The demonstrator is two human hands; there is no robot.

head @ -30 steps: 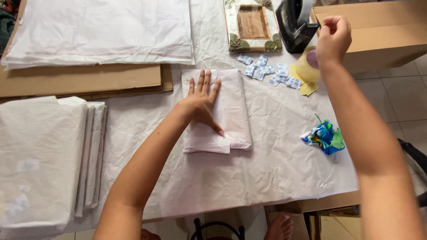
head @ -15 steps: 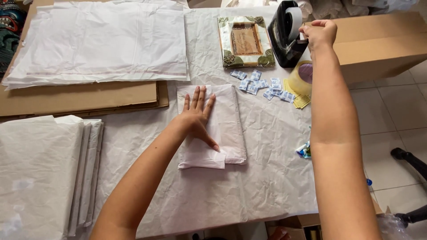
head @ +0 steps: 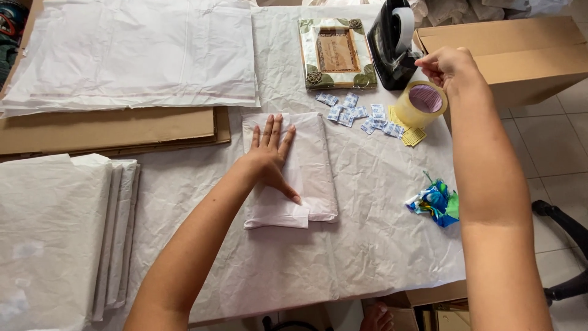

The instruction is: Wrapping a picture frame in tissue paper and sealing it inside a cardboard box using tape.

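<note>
While left hand (head: 271, 154) lies flat, fingers spread, on white paper-wrapped parcel (head: 290, 170) mid-table, right hand (head: 449, 66) pinches at black tape dispenser (head: 395, 43) — tape roll (head: 421, 103) just below; framed picture (head: 336, 53) nr dispenser

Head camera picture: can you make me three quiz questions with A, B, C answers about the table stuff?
1. Where is the left hand?
A. flat on the white wrapped packet
B. on the cardboard box
C. on the floor

2. What colour is the tape dispenser?
A. red
B. black
C. yellow

3. How is the picture frame?
A. wrapped in paper
B. standing upright
C. lying flat, unwrapped

Answers: 1 A, the palm rests on the packet. 2 B, its body is black. 3 C, it lies bare on the paper-covered table, near the right hand at the dispenser.
</note>
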